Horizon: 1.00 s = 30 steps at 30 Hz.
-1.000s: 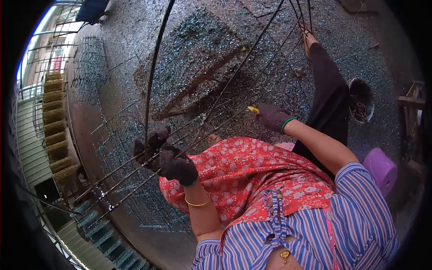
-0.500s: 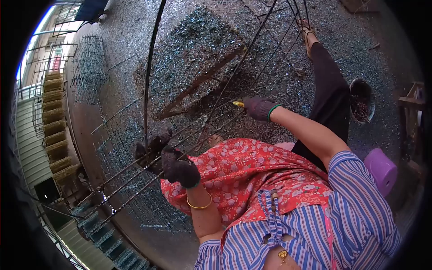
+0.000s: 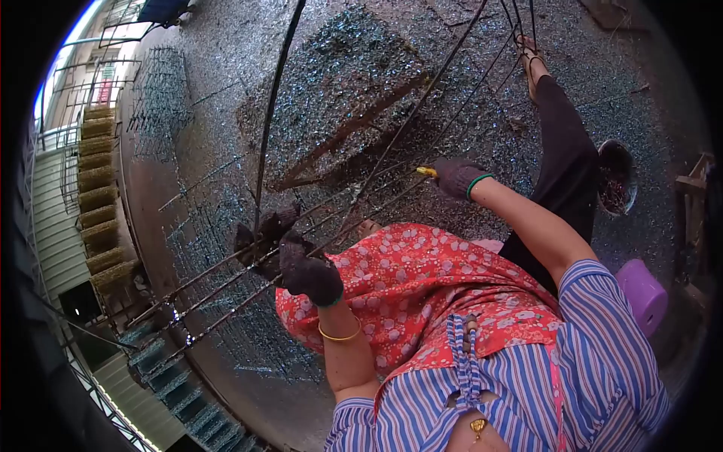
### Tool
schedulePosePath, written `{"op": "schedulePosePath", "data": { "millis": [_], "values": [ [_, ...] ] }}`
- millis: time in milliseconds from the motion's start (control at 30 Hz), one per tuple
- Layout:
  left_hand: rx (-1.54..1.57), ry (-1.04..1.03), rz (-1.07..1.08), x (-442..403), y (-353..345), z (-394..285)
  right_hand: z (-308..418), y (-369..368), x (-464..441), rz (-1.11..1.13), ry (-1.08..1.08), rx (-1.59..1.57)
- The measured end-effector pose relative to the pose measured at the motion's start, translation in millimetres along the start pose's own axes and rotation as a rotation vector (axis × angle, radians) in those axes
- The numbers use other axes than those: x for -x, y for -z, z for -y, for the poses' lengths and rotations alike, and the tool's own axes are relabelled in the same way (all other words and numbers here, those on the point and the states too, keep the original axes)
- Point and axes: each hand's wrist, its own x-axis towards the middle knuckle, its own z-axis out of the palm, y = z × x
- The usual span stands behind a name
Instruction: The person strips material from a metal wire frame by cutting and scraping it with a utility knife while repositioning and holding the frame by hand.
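Observation:
My left hand (image 3: pixel 310 273), in a dark knit glove, is closed around the thin metal rods (image 3: pixel 239 273) that run from lower left to upper right. A dark, glove-like bundle (image 3: pixel 263 235) sits on the same rods just beyond it; I cannot tell whether it is a hand. My right hand (image 3: pixel 456 179), gloved with a green cuff, is closed on a small yellow-handled tool (image 3: pixel 427 172). The tool's working end is not clear. It is close to the far stretch of the rods.
A heap of shiny bluish scraps (image 3: pixel 339 98) lies ahead on the floor. Tall dark rods (image 3: pixel 276 98) rise in front of me. A metal bucket (image 3: pixel 616 177) and a purple stool (image 3: pixel 642 297) stand to the right. Stacked wire racks (image 3: pixel 160 94) are on the left.
The whole view has shifted slightly, so things sit further right in the picture. Both hands keep nearly the same holds.

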Motion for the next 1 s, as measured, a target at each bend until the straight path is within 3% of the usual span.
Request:
{"op": "schedulePosePath", "data": {
  "millis": [100,200,267,467,500,600,767,833,1000],
  "values": [
    [0.017,0.032,-0.013,9,0,-1,10,18,10,-0.056,-0.017,-0.033],
    [0.104,0.063,-0.010,9,1,0,52,60,48,0.081,0.120,0.027],
    [0.095,0.218,0.023,6,2,-10,71,69,77,0.200,0.225,0.023],
    [-0.052,0.123,0.129,51,-7,35,139,54,84,-0.083,0.479,-0.082],
    [-0.052,0.119,0.128,46,-6,32,146,64,84,0.013,0.490,-0.048],
    [-0.149,0.086,0.144,47,-2,24,116,47,56,-0.044,0.378,-0.002],
    [-0.534,0.127,0.426,95,-27,43,113,68,67,0.042,0.272,0.058],
    [-0.678,0.148,0.555,111,-43,56,122,94,84,-0.044,0.509,0.306],
    [-1.033,0.193,0.861,158,-65,67,164,144,72,-0.143,0.625,0.586]
  ]
}}
